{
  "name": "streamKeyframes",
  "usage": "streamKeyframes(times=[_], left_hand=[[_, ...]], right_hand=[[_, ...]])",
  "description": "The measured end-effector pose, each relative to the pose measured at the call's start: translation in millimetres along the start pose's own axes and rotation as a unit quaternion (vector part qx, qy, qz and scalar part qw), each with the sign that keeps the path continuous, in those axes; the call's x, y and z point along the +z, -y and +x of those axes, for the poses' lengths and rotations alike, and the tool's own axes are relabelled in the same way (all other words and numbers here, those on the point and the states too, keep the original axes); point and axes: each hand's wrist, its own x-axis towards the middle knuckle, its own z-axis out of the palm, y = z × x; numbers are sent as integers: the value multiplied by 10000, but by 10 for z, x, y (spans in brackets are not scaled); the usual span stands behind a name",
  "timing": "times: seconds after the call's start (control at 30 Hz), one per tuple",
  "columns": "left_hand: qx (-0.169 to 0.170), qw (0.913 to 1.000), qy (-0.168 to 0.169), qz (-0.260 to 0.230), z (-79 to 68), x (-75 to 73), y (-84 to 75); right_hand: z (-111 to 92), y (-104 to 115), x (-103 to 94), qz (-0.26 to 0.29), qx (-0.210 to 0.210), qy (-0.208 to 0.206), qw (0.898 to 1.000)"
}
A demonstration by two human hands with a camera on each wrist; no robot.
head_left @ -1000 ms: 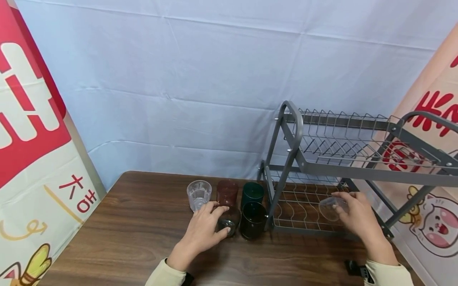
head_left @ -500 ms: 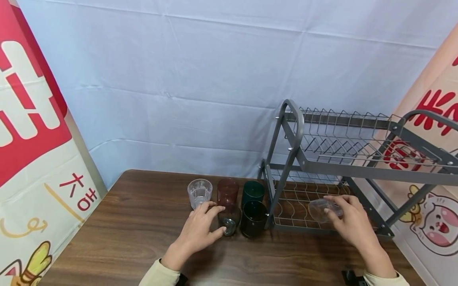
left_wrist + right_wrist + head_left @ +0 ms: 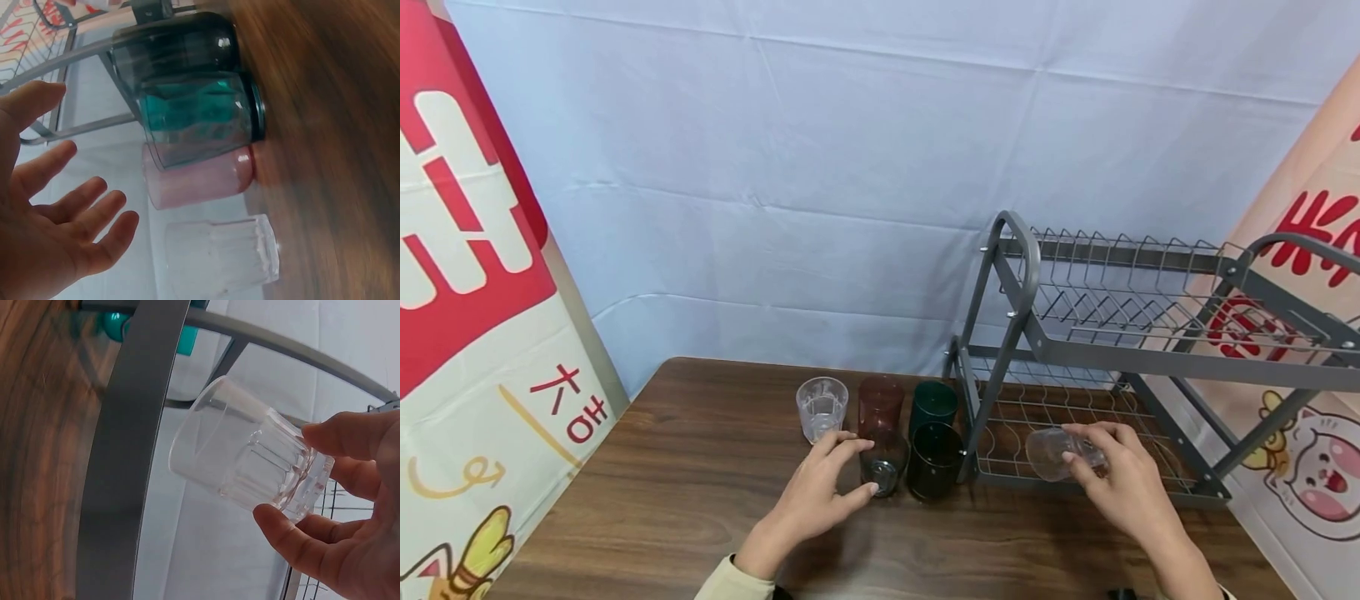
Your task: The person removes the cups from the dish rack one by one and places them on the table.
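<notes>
My right hand (image 3: 1120, 479) grips a clear plastic cup (image 3: 256, 453) near its base, thumb on one side and fingers on the other. The cup lies tilted, mouth towards the left, at the front rail (image 3: 128, 469) of the rack's lower shelf. On the table, my left hand (image 3: 816, 487) has its fingers spread beside a smoky grey glass (image 3: 883, 462); in the left wrist view they stand apart from it, holding nothing. Behind that glass is a reddish one (image 3: 880, 404). A black glass (image 3: 934, 462) and a green glass (image 3: 933, 404) stand to its right, another clear cup (image 3: 822, 408) at back left.
A two-tier grey metal dish rack (image 3: 1026, 275) stands at the right, its left legs close to the black and green glasses. Its upper shelf has upright wire slots (image 3: 1112, 292). A pale cloth (image 3: 775, 167) hangs behind the wooden table (image 3: 700, 467).
My right hand has brought the clear cup leftward and slightly towards me along the lower shelf. The left hand has shifted only slightly beside the smoky glass.
</notes>
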Motion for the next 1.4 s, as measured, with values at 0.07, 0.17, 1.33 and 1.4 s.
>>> streamKeyframes(times=[0.07,0.17,1.33,1.4], left_hand=[[-69,9997,-25,-214,-9,8,-20],[-133,9983,-82,-555,-9,29,-52],[-274,9653,-74,-2595,172,268,-461],[-285,9624,-58,-2701,200,195,-556]], right_hand=[[-14,33,14,65,7,-17,10000],[-36,76,37,171,71,2,9998],[-66,263,275,1903,718,122,9790],[-62,273,294,2059,727,153,9757]])
